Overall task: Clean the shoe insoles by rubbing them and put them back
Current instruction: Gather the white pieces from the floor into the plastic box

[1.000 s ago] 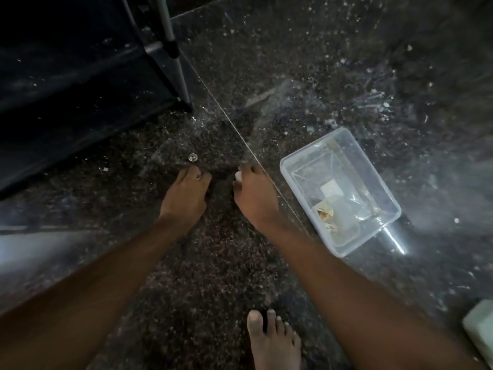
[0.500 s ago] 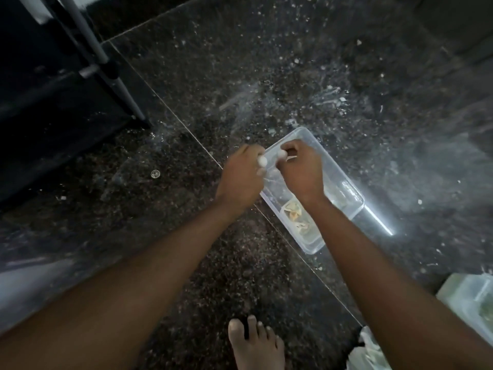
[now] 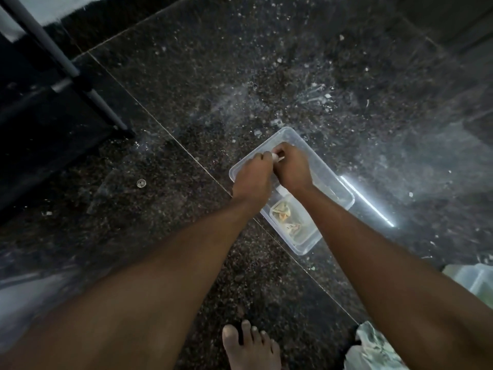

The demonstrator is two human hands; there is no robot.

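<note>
Small white piece (image 3: 274, 156): we see it pinched between both hands, above the clear tub (image 3: 344, 194)
Left hand (image 3: 252, 180): grip closed on the piece; fingers curled
Right hand (image 3: 292, 169): grip likewise closed on it
Tub: on the dark floor (image 3: 186, 263) (crumpled scraps inside)

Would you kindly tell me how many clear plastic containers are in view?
2. One clear tub sits on the floor under both hands; a second container is cut off at the right edge. Others may lie out of frame.

dim, underlit scene. a bright streak of glare (image 3: 366, 201) lies on the glossy floor (image 3: 266, 76) beside the tub (image 3: 344, 206). the left corner falls into black, edges bend and smear softly.
</note>
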